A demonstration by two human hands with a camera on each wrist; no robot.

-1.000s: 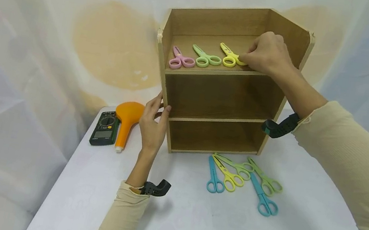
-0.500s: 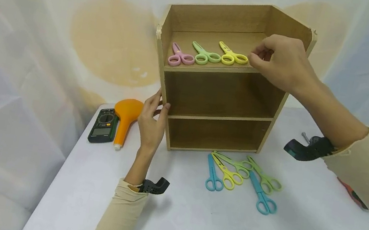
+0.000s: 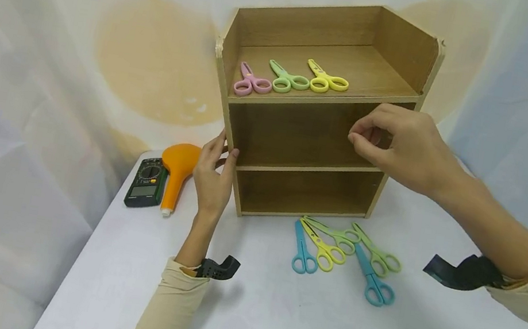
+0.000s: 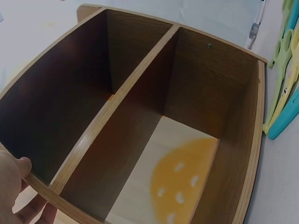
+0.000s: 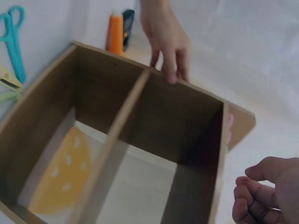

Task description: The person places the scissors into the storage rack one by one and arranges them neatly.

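A wooden shelf unit [image 3: 330,21] stands on the table. My left hand [image 3: 212,182] grips its left side panel, thumb at the front edge and fingers behind; the left wrist view shows the thumb [image 4: 22,165] there. On the top shelf lie pink scissors [image 3: 253,85], pale green scissors [image 3: 285,82] and yellow scissors [image 3: 328,83], side by side. My right hand [image 3: 410,148] hangs in the air before the middle compartment, fingers loosely curled and holding nothing. Below it, yellow scissors [image 3: 325,256], blue scissors [image 3: 302,250] and green scissors [image 3: 375,253] lie in a loose group on the table.
Left of the shelf unit lie a dark multimeter [image 3: 148,182] and an orange funnel-shaped tool [image 3: 179,168]. White cloth with orange patches hangs behind. More blue scissors [image 3: 375,285] lie at the right of the loose group.
My right hand has let go of the yellow scissors on the top shelf, then drawn back to the right and down. The left hand keeps its grip on the side panel.
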